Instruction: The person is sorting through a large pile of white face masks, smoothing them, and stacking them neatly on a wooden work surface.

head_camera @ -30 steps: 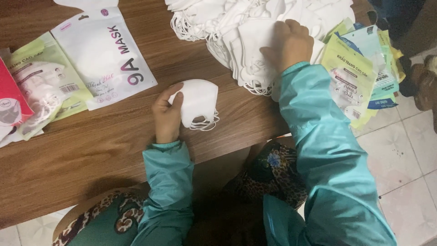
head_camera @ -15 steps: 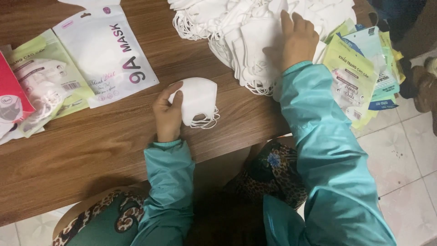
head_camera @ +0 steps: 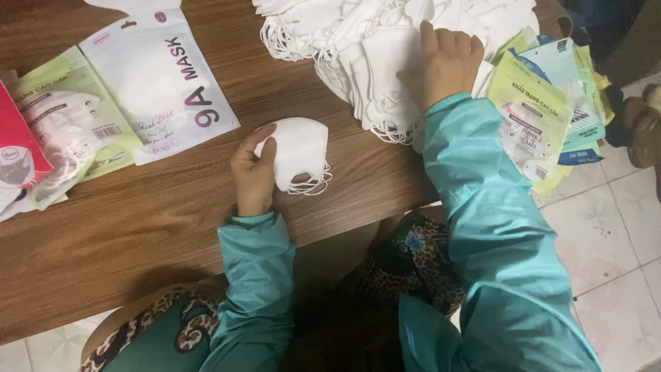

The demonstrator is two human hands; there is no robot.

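We see the left hand point(head_camera: 253, 173) gripping a folded white mask point(head_camera: 297, 153) on the wooden surface point(head_camera: 138, 227); the right hand point(head_camera: 446, 63) rests flat (fingers loosely spread) on the mask pile point(head_camera: 358, 48) beyond it.

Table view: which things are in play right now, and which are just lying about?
In hand:
left hand on a small stack of white masks
right hand on the loose mask pile

Lying about:
white mask pouch
green packets
red packet
empty printed pouches
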